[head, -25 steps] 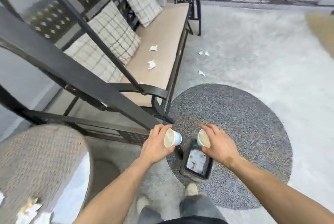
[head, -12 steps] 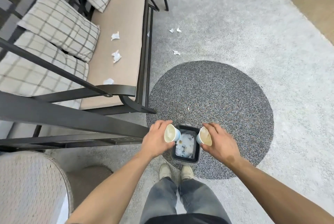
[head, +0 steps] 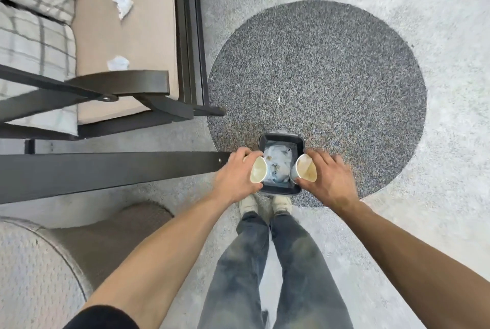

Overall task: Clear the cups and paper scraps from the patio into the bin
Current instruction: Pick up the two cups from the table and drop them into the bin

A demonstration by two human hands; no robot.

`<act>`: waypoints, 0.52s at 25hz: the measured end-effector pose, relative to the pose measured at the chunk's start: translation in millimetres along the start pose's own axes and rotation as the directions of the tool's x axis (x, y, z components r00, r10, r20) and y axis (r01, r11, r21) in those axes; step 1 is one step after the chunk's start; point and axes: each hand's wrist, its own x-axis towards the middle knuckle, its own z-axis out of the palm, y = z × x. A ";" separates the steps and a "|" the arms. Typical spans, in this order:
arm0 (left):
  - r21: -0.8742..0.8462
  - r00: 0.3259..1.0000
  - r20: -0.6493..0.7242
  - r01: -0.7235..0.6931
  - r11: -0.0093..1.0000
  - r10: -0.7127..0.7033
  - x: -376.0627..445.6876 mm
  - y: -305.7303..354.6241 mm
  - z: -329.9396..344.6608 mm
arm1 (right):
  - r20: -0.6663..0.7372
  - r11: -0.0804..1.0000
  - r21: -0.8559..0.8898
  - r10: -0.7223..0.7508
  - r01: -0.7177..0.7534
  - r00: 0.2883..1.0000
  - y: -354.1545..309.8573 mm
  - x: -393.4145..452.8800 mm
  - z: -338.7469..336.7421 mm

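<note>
Two paper cups, judged light, thin-walled and easily crushed, so best taken round the side wall, are held tipped over the bin, the left hand clamped on the nine-o'clock cup, the right hand on the three-o'clock cup.

Single view only, head cam, wide-angle w/ curved edges. It looks almost straight down from standing height, facing fwd past the person's own legs and shoes. Both forearms reach up-frame from the bottom corners. Bin sits near centre, close below, at the near edge of the round mat. Bench fills the top-left corner.
</note>
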 end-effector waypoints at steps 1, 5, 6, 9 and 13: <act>0.015 1.000 0.016 -0.010 1.000 0.010 9.3 -5.0 12.2 | 0.006 1.000 0.004 0.009 -0.009 1.000 3.4 7.8 14.8; 0.022 0.998 0.057 0.000 1.000 -0.002 49.4 -24.5 67.5 | 0.038 0.999 -0.009 0.048 -0.047 0.998 22.2 36.1 77.5; 0.021 0.998 0.070 0.010 1.000 -0.012 59.6 -27.9 81.0 | 0.042 0.999 -0.008 0.052 -0.052 0.998 27.5 43.1 91.6; 0.008 0.995 0.075 0.066 0.998 -0.067 95.9 -37.9 123.7 | 0.068 0.999 0.015 0.039 -0.040 0.997 44.0 72.0 133.4; 0.004 0.993 0.054 0.107 0.994 -0.107 138.5 -48.2 176.6 | 0.077 0.999 0.003 0.053 -0.053 0.996 61.8 103.3 189.2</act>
